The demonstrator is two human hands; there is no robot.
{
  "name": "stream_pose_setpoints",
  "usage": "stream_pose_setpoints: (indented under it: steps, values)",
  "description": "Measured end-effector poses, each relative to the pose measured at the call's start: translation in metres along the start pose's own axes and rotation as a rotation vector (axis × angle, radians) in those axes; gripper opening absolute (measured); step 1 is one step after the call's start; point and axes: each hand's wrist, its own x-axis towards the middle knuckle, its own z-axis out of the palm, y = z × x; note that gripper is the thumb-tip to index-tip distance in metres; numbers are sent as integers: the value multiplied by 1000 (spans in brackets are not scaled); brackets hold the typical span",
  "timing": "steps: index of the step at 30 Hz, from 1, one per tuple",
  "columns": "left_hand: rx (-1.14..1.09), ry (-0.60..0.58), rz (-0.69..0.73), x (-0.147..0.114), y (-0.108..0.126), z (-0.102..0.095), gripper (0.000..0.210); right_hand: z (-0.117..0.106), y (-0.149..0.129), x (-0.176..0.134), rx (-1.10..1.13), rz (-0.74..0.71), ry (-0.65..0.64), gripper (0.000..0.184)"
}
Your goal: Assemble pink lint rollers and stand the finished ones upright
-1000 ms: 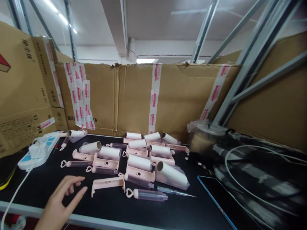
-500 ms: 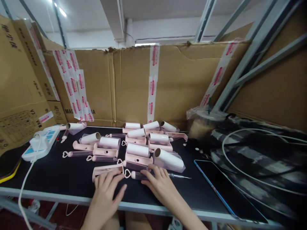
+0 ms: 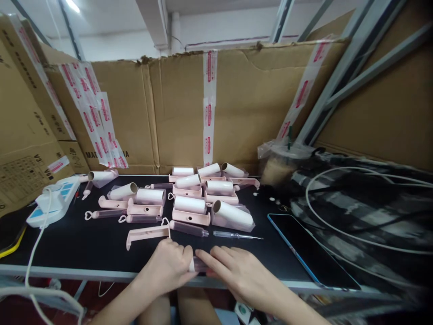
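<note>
Both hands meet at the table's front edge around one lint roller handle (image 3: 199,265), a translucent tube with a pale pink end. My left hand (image 3: 167,264) is closed around the pink end, hiding its loop. Wrapped over the clear tube, my right hand (image 3: 238,273) covers most of it. Just beyond the left hand lies a pink roller frame (image 3: 149,234). Another handle (image 3: 189,229) with a heart-shaped loop rests behind the hands, and a screwdriver (image 3: 237,235) with a clear grip lies to its right.
Several white paper rolls (image 3: 189,204) sit among pink frames and clear covers at the back. A power strip (image 3: 56,207) is at left. On the right are a phone (image 3: 311,250), a drink cup (image 3: 280,167) and dark fabric with a white cable (image 3: 307,194). Cardboard (image 3: 179,108) walls the back.
My hands have picked up the handle from the table and drawn it toward the front edge. The left hand has left the pink frame and closed on the handle. The view has shifted slightly.
</note>
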Motion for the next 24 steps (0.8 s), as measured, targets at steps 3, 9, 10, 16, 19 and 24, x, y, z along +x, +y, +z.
stream_pose_setpoints:
  steps: [3, 9, 10, 16, 19, 24]
  values:
    - [-92, -56, -20, -6, 2, -9, 7, -10, 0, -2, -112, -96, 50, 34]
    - [-347, -194, -69, -10, 4, -31, 9, -19, 2, -5, -223, -248, 168, 39]
    - [-437, -238, -93, -10, 5, -34, 12, -21, 3, -5, -231, -275, 175, 38]
    - [-1248, -641, -258, -10, 8, -41, 23, -41, 6, -2, -260, -455, 203, 29]
    - [-1519, -823, -317, -12, 10, -40, 32, -49, 10, -1, -201, -518, 200, 31]
    - [-1731, -1059, -325, -18, 25, -26, 36, -57, 23, 8, -435, -708, 432, 37]
